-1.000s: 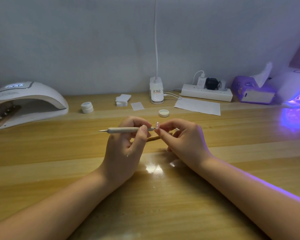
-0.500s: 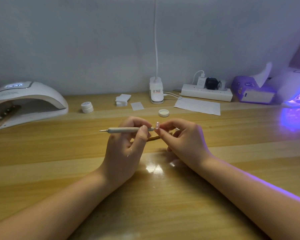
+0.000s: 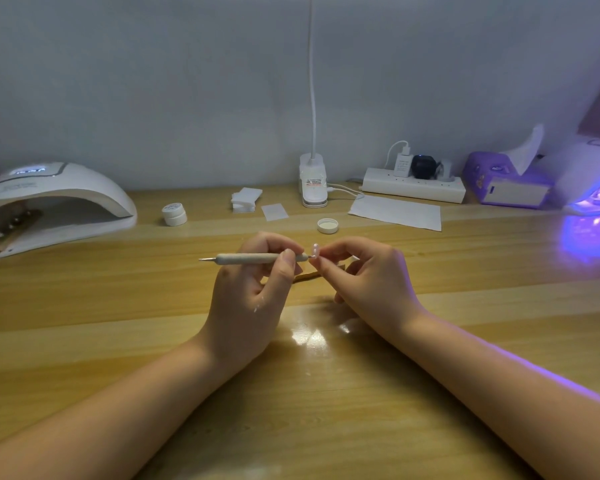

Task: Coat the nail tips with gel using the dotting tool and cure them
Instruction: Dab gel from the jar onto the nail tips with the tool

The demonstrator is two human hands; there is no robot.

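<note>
Left hand (image 3: 246,292) pinching dotting tool (image 3: 253,258), tip at nail tip (image 3: 315,250); right hand (image 3: 368,275) pinching its stick

Wooden table (image 3: 118,306), nail lamp (image 3: 56,202), jar (image 3: 174,214), cap (image 3: 327,225), possibly paper sheet (image 3: 395,213)

Both bare arms reach forward from the bottom edge and lean in toward each other, so the two hands nearly meet in the middle. The left hand (image 3: 253,289) has its thumb and first fingers curled in a pinch, with the thumb on the near side and the other fingers tucked under. The right hand (image 3: 368,275) also pinches with its thumb and first finger, its back turned up and its other fingers bent below. The pinching fingertips sit just beside each other.
</note>
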